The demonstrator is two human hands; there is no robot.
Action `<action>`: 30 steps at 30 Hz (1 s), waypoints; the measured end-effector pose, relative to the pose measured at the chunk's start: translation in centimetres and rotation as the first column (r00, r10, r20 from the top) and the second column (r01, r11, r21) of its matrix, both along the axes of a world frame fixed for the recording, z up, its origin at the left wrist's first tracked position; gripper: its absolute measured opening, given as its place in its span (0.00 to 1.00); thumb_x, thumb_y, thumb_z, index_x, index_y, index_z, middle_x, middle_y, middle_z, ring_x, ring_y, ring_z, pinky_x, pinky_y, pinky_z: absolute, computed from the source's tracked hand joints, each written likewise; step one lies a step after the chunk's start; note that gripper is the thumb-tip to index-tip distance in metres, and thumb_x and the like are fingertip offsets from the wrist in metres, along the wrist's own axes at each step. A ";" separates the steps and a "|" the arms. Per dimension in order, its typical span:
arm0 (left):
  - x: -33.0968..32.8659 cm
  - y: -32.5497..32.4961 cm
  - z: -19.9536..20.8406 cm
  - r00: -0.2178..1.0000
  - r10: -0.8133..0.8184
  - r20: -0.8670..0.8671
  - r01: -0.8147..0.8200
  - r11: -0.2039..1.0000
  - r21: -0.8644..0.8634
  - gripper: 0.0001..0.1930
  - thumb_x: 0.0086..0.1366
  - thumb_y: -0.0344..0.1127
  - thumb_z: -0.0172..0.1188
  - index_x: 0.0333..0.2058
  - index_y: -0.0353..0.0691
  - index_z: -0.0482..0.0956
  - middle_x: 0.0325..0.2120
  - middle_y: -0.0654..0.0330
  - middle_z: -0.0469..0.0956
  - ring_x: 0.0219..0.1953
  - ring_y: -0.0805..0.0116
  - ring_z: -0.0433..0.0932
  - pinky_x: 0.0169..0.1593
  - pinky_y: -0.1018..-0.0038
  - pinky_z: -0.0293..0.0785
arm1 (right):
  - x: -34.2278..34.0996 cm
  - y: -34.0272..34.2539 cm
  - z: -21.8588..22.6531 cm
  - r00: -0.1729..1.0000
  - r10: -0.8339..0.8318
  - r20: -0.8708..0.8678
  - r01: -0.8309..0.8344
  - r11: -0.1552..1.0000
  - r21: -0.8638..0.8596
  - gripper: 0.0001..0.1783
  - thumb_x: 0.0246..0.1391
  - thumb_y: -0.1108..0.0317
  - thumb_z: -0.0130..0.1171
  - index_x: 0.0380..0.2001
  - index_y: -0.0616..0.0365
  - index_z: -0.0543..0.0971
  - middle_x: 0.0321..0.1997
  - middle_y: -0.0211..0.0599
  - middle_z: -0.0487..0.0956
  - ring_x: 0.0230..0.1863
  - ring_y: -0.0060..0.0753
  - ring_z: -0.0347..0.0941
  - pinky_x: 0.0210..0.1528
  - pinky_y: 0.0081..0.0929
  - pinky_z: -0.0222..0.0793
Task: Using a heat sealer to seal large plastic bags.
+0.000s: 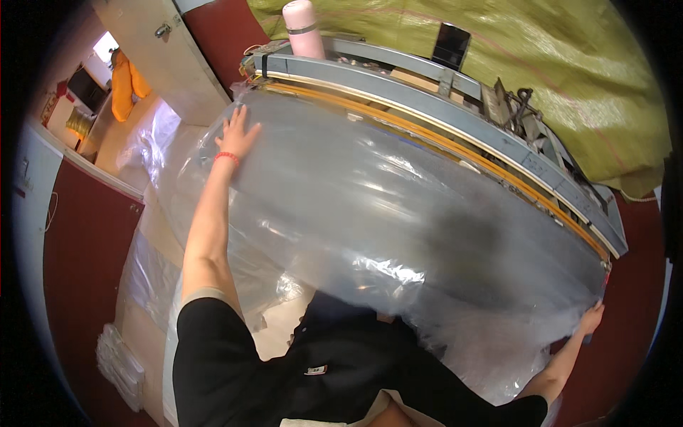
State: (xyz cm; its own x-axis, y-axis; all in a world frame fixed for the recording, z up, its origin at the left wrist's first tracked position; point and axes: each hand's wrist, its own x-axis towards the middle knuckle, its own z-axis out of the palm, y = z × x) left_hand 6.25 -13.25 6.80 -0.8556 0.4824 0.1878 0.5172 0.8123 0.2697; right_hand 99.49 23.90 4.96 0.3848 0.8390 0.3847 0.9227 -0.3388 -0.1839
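Note:
A wide sheet of clear plastic film [320, 178] stretches across a long bench-like machine and drapes toward my body. My left hand [238, 136], with a red bead bracelet at the wrist, lies flat with spread fingers on the film near its far left corner. At the far right end, my right hand [590, 318] is closed on the film's edge; its fingers show only in part. Just beyond the film runs the machine's long grey metal bar [455, 110], with an orange strip [427, 135] along its near side.
A pink thermos [304, 30] and a dark phone [450, 46] stand behind the bar, near metal tools [523, 107]. Green woven sheeting [555, 57] covers the back. More plastic film [146, 270] lies at left, with a folded clear bundle [119, 366] below. A door [153, 53] stands at upper left.

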 end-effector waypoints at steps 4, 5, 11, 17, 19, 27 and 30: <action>-2.7 0.2 0.1 0.997 0.071 0.037 -0.065 0.986 -0.152 0.31 0.53 0.62 0.45 0.56 0.65 0.56 0.61 0.68 0.46 0.62 0.54 0.42 0.54 0.36 0.35 | -1.3 -0.1 0.4 0.990 -0.019 0.139 0.020 1.000 -0.003 0.24 0.56 0.48 0.35 0.41 0.55 0.71 0.39 0.49 0.73 0.41 0.54 0.68 0.39 0.45 0.63; -2.8 0.4 0.1 0.996 0.089 0.029 -0.084 0.987 -0.140 0.31 0.53 0.64 0.42 0.56 0.66 0.56 0.61 0.68 0.46 0.62 0.54 0.41 0.54 0.36 0.35 | -1.0 0.2 0.4 0.990 -0.013 0.143 0.014 1.000 -0.004 0.24 0.56 0.48 0.35 0.41 0.55 0.71 0.39 0.49 0.73 0.41 0.54 0.68 0.39 0.45 0.63; -5.1 -0.9 -0.5 0.995 0.095 0.020 -0.095 0.995 0.042 0.28 0.57 0.60 0.43 0.55 0.57 0.60 0.58 0.63 0.53 0.61 0.58 0.50 0.56 0.46 0.44 | 0.9 3.7 -0.2 0.989 -0.028 0.148 0.044 0.994 -0.104 0.29 0.53 0.44 0.41 0.42 0.61 0.71 0.39 0.50 0.74 0.40 0.51 0.70 0.39 0.42 0.63; -2.4 -9.7 4.4 0.995 -0.043 -0.093 0.102 0.455 0.885 0.17 0.62 0.42 0.44 0.43 0.37 0.71 0.38 0.53 0.74 0.39 0.68 0.74 0.42 0.75 0.68 | 3.7 2.9 5.3 0.995 0.047 -0.084 -0.047 0.999 0.005 0.41 0.49 0.36 0.39 0.44 0.71 0.68 0.45 0.57 0.70 0.46 0.53 0.66 0.46 0.38 0.60; -3.0 -15.1 0.5 0.987 0.154 0.039 -0.117 0.540 0.833 0.16 0.62 0.42 0.44 0.41 0.37 0.73 0.37 0.52 0.75 0.38 0.66 0.74 0.42 0.73 0.68 | 2.4 1.6 6.5 0.995 0.073 -0.069 -0.066 0.993 0.096 0.37 0.51 0.40 0.40 0.43 0.69 0.69 0.45 0.56 0.71 0.46 0.52 0.66 0.46 0.37 0.61; -0.7 -26.1 -20.3 0.980 0.156 -0.126 -0.137 0.980 0.143 0.09 0.56 0.32 0.46 0.32 0.40 0.75 0.31 0.49 0.74 0.35 0.51 0.73 0.39 0.64 0.69 | -5.1 5.9 5.7 0.784 0.614 -0.089 -0.608 0.789 0.093 0.23 0.53 0.52 0.49 0.33 0.67 0.73 0.31 0.40 0.75 0.33 0.31 0.69 0.38 0.26 0.64; 0.2 -29.9 -18.4 0.961 0.265 -0.080 -0.261 0.963 0.059 0.08 0.54 0.30 0.48 0.31 0.39 0.75 0.32 0.50 0.74 0.35 0.51 0.72 0.38 0.63 0.68 | -13.6 4.8 8.4 0.702 0.698 -0.138 -0.703 0.711 0.018 0.17 0.54 0.58 0.49 0.34 0.65 0.73 0.29 0.39 0.75 0.30 0.30 0.69 0.35 0.25 0.64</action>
State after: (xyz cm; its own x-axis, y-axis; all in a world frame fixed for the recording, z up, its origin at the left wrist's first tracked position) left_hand 6.42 -43.17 -11.63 -0.9307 0.2310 0.2835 0.3097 0.9102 0.2750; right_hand 85.92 28.69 13.39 -0.2770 0.8975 0.3432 0.8660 0.3879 -0.3156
